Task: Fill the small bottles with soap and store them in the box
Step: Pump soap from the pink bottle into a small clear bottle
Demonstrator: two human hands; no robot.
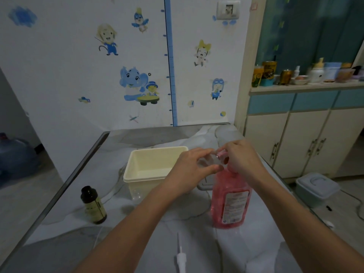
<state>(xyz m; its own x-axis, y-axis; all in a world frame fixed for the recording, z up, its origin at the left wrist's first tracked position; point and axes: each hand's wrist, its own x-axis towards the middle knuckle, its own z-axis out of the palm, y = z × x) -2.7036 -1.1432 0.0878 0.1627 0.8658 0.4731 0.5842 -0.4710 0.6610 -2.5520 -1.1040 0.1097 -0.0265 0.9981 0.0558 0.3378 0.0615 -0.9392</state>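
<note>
A big bottle of pink soap stands on the table right of centre. My right hand rests on its pump head, a pink part showing at my fingertips. My left hand holds a small clear bottle up against the pump; the bottle is mostly hidden by my fingers. A cream open box sits just left of my hands. A small clear bottle lies at the box's front. A white spray pump with its tube lies near the front edge.
A dark brown bottle stands at the left. A white sheet covers the table. On the floor at the right sits a pale lidded container with a cable. Cabinets rise behind it.
</note>
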